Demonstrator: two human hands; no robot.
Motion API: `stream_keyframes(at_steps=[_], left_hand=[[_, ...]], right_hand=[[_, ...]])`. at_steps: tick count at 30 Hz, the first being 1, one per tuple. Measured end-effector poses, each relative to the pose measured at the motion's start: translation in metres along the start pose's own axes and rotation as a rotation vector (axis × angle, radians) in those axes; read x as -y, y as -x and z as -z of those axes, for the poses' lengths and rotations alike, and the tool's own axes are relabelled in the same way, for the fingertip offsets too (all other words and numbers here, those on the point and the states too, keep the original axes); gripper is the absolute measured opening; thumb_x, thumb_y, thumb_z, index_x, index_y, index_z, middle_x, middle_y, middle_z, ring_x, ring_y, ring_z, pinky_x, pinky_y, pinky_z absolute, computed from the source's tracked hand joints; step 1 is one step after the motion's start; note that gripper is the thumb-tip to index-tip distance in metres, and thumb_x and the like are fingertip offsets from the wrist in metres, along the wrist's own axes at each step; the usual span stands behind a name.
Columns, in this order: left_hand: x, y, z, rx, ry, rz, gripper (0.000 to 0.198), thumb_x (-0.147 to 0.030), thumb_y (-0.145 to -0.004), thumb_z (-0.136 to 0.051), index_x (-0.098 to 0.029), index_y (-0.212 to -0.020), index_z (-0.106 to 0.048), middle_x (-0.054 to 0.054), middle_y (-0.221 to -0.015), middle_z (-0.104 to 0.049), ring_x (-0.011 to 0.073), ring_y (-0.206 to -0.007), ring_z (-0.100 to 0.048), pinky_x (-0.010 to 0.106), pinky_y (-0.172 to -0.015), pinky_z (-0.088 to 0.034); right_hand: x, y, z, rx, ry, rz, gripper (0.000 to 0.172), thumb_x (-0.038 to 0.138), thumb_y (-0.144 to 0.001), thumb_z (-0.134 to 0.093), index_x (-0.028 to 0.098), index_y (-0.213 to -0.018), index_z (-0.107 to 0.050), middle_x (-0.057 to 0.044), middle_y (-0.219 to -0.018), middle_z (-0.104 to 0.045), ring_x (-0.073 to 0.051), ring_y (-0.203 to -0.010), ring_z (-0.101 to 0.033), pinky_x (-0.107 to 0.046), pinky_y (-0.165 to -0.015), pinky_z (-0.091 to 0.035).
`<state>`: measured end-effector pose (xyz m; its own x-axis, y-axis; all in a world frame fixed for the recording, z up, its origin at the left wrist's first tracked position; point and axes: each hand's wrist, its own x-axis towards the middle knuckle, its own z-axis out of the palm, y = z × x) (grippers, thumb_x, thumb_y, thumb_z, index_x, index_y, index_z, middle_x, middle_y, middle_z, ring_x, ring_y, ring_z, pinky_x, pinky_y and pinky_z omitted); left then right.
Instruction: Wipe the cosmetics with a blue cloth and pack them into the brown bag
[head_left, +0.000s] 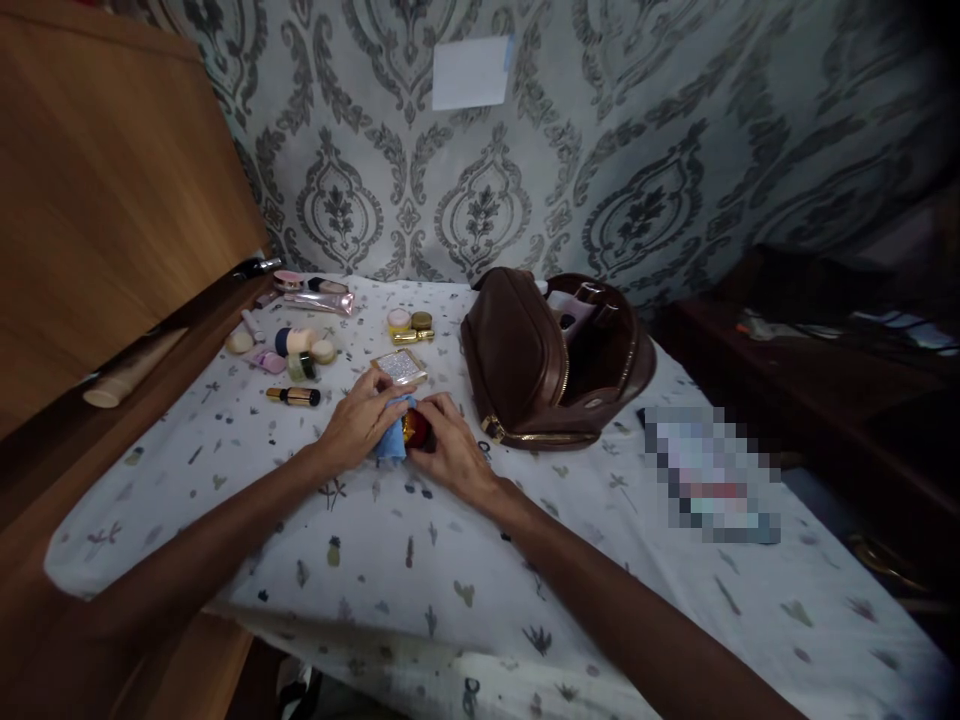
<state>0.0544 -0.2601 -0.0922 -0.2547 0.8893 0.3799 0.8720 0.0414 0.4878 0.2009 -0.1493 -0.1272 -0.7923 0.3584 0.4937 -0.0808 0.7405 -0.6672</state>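
Observation:
My left hand (357,425) is closed on a small blue cloth (391,441), pressing it against a small dark red and gold container (416,430). Fingers of my right hand (456,455) grip the container from the other side. Much of it is hidden by the cloth and fingers, so its exact kind does not show. Just beyond my left fingertips lies a flat, glittery silver case with gold edges (401,366). To the right of my hands stands a brown makeup bag (517,355), unzipped, with a few bottles (576,308) inside.
Small jars (398,320) and a gold tube (412,337) sit behind the glittery case. Several cosmetics (298,342) are grouped at the left, with a black-and-gold tube (293,397) nearer. A blurred-out flat object (709,475) lies right on the patterned tablecloth (375,560). Wooden furniture (112,180) borders the left.

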Motion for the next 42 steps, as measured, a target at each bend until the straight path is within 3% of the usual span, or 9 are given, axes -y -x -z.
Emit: stream_keyframes(at_steps=[7,11,13,16,18,25,29,34,42], left_hand=[[0.015,0.004,0.004,0.121,0.020,0.048,0.043,-0.041,-0.101,-0.032,-0.017,-0.116,-0.064,0.009,-0.111,-0.067,0.0237,-0.107,-0.061,0.036,-0.099,-0.046],[0.010,0.005,0.005,-0.164,0.081,0.082,0.039,-0.043,-0.098,-0.040,-0.016,-0.122,-0.056,0.010,-0.112,-0.066,0.0231,-0.104,-0.062,0.037,-0.096,-0.048],[0.004,0.006,0.006,-0.232,0.084,-0.037,0.041,-0.043,-0.098,-0.043,-0.016,-0.128,-0.051,0.011,-0.117,-0.063,0.0236,-0.108,-0.060,0.038,-0.098,-0.048],[0.000,0.007,0.002,-0.055,0.033,-0.339,0.041,-0.044,-0.099,-0.043,-0.020,-0.131,-0.053,0.014,-0.129,-0.056,0.0257,-0.123,-0.052,0.043,-0.107,-0.043],[0.002,0.006,-0.001,0.049,-0.027,-0.437,0.042,-0.044,-0.100,-0.041,-0.020,-0.131,-0.055,0.015,-0.132,-0.054,0.0268,-0.126,-0.049,0.044,-0.108,-0.042],[0.009,0.006,-0.005,0.022,-0.080,-0.355,0.056,-0.059,-0.096,-0.039,-0.016,-0.127,-0.058,0.014,-0.109,-0.061,0.0267,-0.104,-0.058,0.039,-0.091,-0.050],[0.004,0.007,-0.005,0.019,0.051,-0.233,0.047,-0.051,-0.099,-0.036,-0.017,-0.122,-0.058,0.011,-0.108,-0.061,0.0236,-0.102,-0.059,0.035,-0.092,-0.049],[-0.006,0.004,-0.006,0.006,0.202,-0.111,0.034,-0.042,-0.100,-0.036,-0.017,-0.107,-0.058,0.007,-0.100,-0.064,0.0210,-0.095,-0.060,0.032,-0.089,-0.046],[-0.005,0.001,-0.007,0.043,0.573,0.143,0.047,-0.061,-0.096,-0.036,-0.018,-0.085,-0.052,0.000,-0.074,-0.053,0.0160,-0.070,-0.050,0.027,-0.067,-0.041]], right_hand=[[0.000,0.001,0.001,-0.003,-0.084,-0.021,0.052,0.020,-0.074,-0.068,0.019,-0.125,-0.057,-0.010,-0.122,-0.065,-0.025,-0.113,-0.061,-0.040,-0.099,-0.047],[0.001,-0.002,-0.001,-0.079,-0.143,-0.167,0.056,0.026,-0.068,-0.074,0.019,-0.120,-0.056,-0.006,-0.108,-0.069,-0.023,-0.097,-0.065,-0.037,-0.088,-0.051],[0.001,-0.004,-0.001,-0.095,-0.198,-0.267,0.052,0.028,-0.065,-0.075,0.019,-0.112,-0.056,-0.001,-0.091,-0.068,-0.019,-0.081,-0.063,-0.033,-0.077,-0.052],[0.000,-0.007,0.001,-0.078,-0.372,-0.347,0.042,0.033,-0.060,-0.078,0.018,-0.094,-0.057,0.003,-0.077,-0.061,-0.016,-0.071,-0.058,-0.029,-0.068,-0.050],[0.001,-0.009,0.005,-0.025,-0.517,-0.371,0.040,0.034,-0.058,-0.079,0.018,-0.088,-0.058,0.003,-0.075,-0.060,-0.015,-0.072,-0.057,-0.028,-0.068,-0.049],[0.011,-0.006,0.007,0.112,-0.794,-0.443,0.034,0.036,-0.065,-0.077,0.020,-0.089,-0.058,0.003,-0.078,-0.063,-0.015,-0.073,-0.060,-0.029,-0.071,-0.051],[0.009,-0.004,-0.003,0.008,-0.642,-0.336,0.037,0.037,-0.065,-0.077,0.021,-0.089,-0.055,0.001,-0.083,-0.063,-0.016,-0.078,-0.060,-0.030,-0.074,-0.052],[0.005,0.003,-0.003,-0.038,-0.152,-0.161,0.035,0.032,-0.070,-0.073,0.020,-0.098,-0.055,0.001,-0.082,-0.061,-0.017,-0.075,-0.058,-0.031,-0.072,-0.051],[0.003,0.009,-0.002,-0.096,0.083,0.204,0.046,0.023,-0.083,-0.069,0.023,-0.124,-0.047,-0.012,-0.117,-0.060,-0.029,-0.111,-0.059,-0.046,-0.093,-0.052]])
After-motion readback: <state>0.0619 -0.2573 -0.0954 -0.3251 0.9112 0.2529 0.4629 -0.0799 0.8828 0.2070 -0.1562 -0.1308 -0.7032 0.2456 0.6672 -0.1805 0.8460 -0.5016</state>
